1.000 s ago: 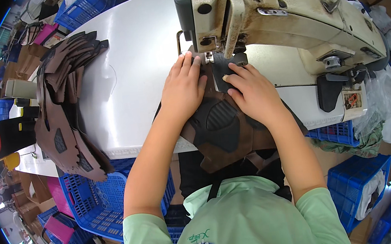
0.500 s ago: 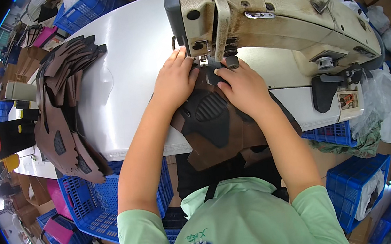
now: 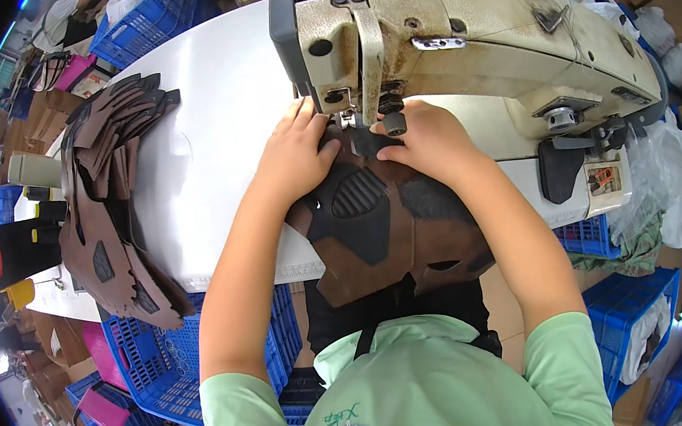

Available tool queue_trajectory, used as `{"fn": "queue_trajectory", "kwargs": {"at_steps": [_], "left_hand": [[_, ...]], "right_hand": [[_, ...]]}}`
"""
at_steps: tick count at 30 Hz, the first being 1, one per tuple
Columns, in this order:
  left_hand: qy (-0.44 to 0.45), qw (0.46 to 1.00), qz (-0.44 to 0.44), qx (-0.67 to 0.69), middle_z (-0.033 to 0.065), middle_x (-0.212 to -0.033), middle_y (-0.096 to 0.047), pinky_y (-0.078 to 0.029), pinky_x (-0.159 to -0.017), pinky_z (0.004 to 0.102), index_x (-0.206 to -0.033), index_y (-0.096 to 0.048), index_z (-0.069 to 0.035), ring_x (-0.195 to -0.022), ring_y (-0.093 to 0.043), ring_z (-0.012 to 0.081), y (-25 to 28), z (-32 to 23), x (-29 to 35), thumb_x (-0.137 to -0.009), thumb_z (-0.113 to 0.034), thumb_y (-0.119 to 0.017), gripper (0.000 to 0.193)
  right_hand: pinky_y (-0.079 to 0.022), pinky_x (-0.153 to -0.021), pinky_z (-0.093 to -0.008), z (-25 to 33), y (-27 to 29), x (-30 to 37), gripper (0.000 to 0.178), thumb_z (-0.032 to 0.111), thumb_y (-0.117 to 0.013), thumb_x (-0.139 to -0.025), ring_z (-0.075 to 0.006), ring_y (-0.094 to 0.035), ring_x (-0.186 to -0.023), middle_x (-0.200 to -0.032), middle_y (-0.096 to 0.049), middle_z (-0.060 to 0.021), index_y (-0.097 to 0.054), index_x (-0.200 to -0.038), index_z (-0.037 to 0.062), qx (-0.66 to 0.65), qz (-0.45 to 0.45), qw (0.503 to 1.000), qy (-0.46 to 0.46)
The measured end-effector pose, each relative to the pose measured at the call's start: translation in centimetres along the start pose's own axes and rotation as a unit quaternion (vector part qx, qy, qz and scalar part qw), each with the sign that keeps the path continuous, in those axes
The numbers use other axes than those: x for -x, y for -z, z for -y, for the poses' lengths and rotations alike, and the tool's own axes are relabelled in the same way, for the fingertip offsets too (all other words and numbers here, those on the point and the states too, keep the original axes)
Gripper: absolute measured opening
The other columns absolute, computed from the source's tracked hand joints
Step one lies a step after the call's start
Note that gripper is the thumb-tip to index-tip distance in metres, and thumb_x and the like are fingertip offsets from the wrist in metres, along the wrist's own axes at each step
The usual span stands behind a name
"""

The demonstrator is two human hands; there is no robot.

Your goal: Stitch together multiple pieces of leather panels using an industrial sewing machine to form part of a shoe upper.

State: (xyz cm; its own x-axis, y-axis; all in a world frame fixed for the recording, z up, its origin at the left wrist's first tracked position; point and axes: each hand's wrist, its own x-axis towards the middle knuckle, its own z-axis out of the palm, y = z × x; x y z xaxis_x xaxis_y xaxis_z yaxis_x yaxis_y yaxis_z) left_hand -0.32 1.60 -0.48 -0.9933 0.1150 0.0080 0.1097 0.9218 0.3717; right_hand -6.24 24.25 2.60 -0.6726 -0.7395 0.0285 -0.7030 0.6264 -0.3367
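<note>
A brown leather-like piece (image 3: 357,277) with black patches hangs over the table's front edge, its far end under the presser foot (image 3: 349,118) of a sewing machine (image 3: 466,49). My left hand (image 3: 297,152) lies on its left side, fingers stretched forward beside the needle area and thumb on the material. To the right of the foot, my right hand (image 3: 432,140) holds a small black patch (image 3: 368,143) between thumb and forefinger against the brown piece. Its other fingers are partly hidden behind the machine's knob (image 3: 394,121). A ribbed black patch (image 3: 354,203) shows between my forearms.
Stacked brown cut pieces (image 3: 102,174) drape over the left of the white table (image 3: 210,84). A blue crate (image 3: 172,361) stands below on the left, another crate (image 3: 639,321) at the right. A black flap (image 3: 562,171) and plastic bags (image 3: 663,165) are right of the machine.
The brown piece has turned and spread out, with more of its right side showing between my forearms. Both hands stay by the presser foot; my right hand has swung slightly outward. The view has shifted a little.
</note>
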Motion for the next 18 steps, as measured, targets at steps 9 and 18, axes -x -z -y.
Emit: {"fn": "queue_trajectory", "kwargs": {"at_steps": [9,18], "left_hand": [[-0.02,1.0,-0.016,0.008,0.0206,-0.15,-0.042,-0.03,-0.116,0.0454,-0.125,-0.059,0.0,-0.143,-0.033,0.0377,-0.6,0.6,0.2,-0.088,-0.031,-0.064,0.048],[-0.027,0.998,-0.006,0.051,0.0195,-0.151,-0.041,-0.03,-0.116,0.0451,-0.124,-0.059,-0.002,-0.145,-0.031,0.0369,-0.2,0.9,0.2,-0.083,-0.036,-0.071,0.055]], "right_hand": [[-0.056,-0.069,-0.0424,-0.7,-1.9,0.2,0.014,0.016,-0.062,-0.084,-0.0282,-0.067,-0.085,-0.089,-0.066,-0.0098,-0.064,-0.096,0.0097,0.093,-0.056,0.984,0.142],[-0.054,-0.062,-0.0423,0.2,-2.6,0.2,0.007,0.013,-0.065,-0.078,-0.0298,-0.067,-0.081,-0.083,-0.065,-0.0093,-0.065,-0.083,0.009,0.012,-0.184,0.97,0.158]]}}
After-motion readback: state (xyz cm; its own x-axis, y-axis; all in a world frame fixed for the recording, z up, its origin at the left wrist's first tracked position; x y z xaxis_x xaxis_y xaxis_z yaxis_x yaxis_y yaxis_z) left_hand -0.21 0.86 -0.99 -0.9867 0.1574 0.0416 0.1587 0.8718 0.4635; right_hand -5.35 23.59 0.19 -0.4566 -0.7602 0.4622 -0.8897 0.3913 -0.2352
